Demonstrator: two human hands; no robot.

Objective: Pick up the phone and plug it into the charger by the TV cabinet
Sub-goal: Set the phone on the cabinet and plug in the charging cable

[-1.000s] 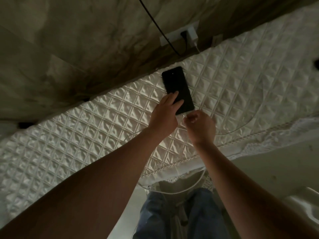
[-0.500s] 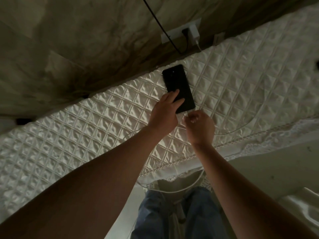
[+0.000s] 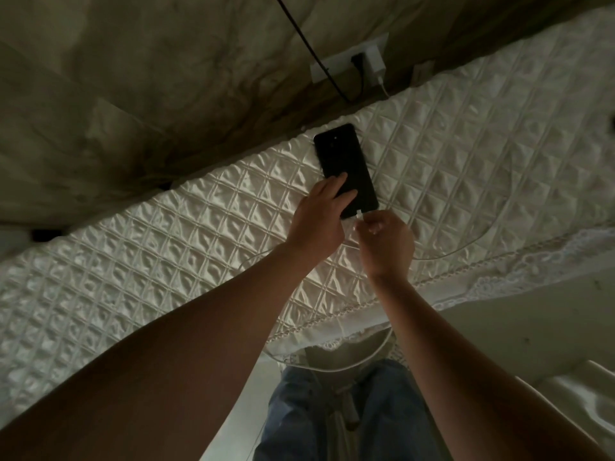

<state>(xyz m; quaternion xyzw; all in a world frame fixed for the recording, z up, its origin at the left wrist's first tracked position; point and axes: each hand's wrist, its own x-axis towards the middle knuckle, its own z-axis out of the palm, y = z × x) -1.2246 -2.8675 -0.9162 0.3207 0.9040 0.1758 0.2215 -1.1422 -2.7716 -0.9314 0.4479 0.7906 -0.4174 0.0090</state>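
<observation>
A black phone (image 3: 346, 161) lies flat on the white quilted cover (image 3: 166, 254) of the cabinet top, near the wall. My left hand (image 3: 317, 217) rests on the phone's near left part, fingers pressing it down. My right hand (image 3: 386, 241) pinches the white charger plug (image 3: 359, 214) right at the phone's near edge; whether it is seated cannot be told. The white cable (image 3: 466, 247) loops right over the cover and another loop hangs below the front edge. A white charger adapter (image 3: 374, 61) sits in the wall socket behind.
A black cord (image 3: 309, 44) runs down the wall past the white socket plate (image 3: 329, 68). The cover's lace trim (image 3: 492, 284) marks the front edge. My jeans-clad legs (image 3: 332, 427) stand below. A pale object (image 3: 585, 394) lies at the lower right.
My right hand has brought the white plug up to the phone's near edge. The left hand's fingers have stayed on the phone, which shifted only slightly in view.
</observation>
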